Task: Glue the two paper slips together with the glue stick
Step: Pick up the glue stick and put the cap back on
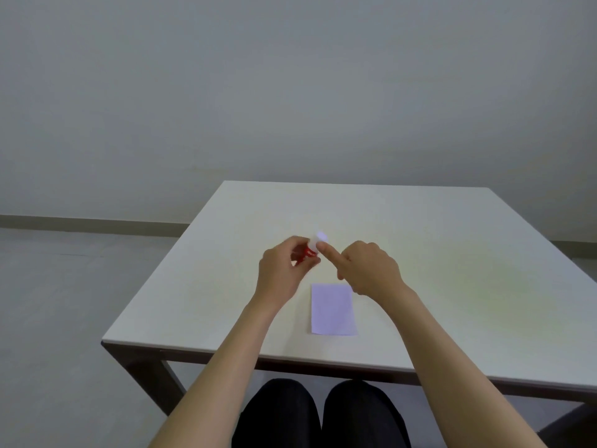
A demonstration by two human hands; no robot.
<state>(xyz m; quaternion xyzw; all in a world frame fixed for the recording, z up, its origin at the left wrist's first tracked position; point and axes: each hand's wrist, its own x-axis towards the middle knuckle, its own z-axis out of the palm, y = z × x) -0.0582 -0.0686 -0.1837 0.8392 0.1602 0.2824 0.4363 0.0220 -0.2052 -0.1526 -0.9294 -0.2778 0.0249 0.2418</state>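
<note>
The left hand (281, 270) is gripping the light, rigid, red-and-white glue stick (310, 250) by its barrel above the table (452, 253); the right hand (368, 270), loosely curled, is touching its cap; the thin, floppy paper slip (332, 309) is lying flat nearby, best lifted by an edge.

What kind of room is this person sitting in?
Probably a plain indoor workroom or test room, not a home. You can see a bare white table, an empty grey wall and a grey floor. Only paper and a glue stick are out.
</note>
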